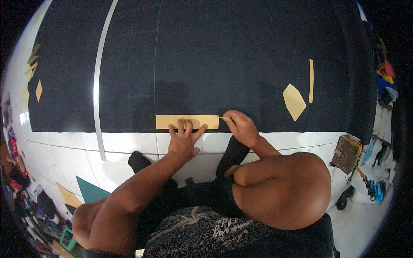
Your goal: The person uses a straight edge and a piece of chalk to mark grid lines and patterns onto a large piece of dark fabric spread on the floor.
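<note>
A large dark cloth (206, 64) lies spread out flat, with a tan rectangular paper pattern piece (165, 122) along its near edge. The spread fingertips of my left hand (183, 137) press down on that piece. Just past its right end, my right hand (241, 128) pinches a thin, pencil-like stick (225, 117), whose tip meets the corner of the piece. Most of the stick is hidden by my fingers. A thin pale line runs up the cloth from the piece's left end.
A long metal ruler (97, 86) lies across the cloth at left. Farther right are a six-sided tan piece (294, 102) and a narrow tan strip (311, 81). A small tan diamond (39, 90) lies far left. White floor tiles (116, 165) border the cloth; a worn block (346, 152) stands at right.
</note>
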A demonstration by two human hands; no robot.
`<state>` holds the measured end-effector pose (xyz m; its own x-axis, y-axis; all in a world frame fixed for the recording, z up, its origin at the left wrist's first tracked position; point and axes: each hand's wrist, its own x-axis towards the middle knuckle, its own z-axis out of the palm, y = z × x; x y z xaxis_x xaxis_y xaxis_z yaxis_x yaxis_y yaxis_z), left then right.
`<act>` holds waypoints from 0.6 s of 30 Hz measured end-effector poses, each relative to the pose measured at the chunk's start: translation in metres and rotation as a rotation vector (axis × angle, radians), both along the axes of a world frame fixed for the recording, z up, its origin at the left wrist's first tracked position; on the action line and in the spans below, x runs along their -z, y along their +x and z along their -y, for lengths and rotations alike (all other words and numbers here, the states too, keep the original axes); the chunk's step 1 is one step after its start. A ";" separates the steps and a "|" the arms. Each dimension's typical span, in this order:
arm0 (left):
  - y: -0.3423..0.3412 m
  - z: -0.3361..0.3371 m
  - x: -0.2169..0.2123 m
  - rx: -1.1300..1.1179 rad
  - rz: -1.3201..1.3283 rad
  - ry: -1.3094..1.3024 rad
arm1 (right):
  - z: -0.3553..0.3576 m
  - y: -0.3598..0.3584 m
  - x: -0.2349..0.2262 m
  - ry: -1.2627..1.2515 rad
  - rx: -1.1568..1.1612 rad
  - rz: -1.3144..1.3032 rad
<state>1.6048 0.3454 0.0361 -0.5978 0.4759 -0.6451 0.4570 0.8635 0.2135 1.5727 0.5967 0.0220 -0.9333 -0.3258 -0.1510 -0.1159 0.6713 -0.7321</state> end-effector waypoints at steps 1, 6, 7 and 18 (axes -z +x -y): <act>0.002 0.004 0.003 -0.024 -0.001 0.012 | 0.005 -0.008 -0.005 -0.055 0.050 0.008; -0.032 0.010 0.005 -0.094 -0.196 0.137 | -0.035 -0.070 -0.020 -0.064 0.353 -0.088; -0.046 0.012 0.011 -0.123 -0.252 0.158 | -0.043 -0.080 -0.014 -0.081 0.386 -0.049; -0.323 -0.008 0.049 -0.272 -0.630 0.339 | -0.051 -0.313 0.050 0.432 0.162 -0.535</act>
<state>1.2822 0.3532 -0.0133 -0.9286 0.3709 0.0112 0.3611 0.8966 0.2564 1.2598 0.6481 -0.0280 -0.9472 -0.1905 0.2578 -0.2593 0.9281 -0.2671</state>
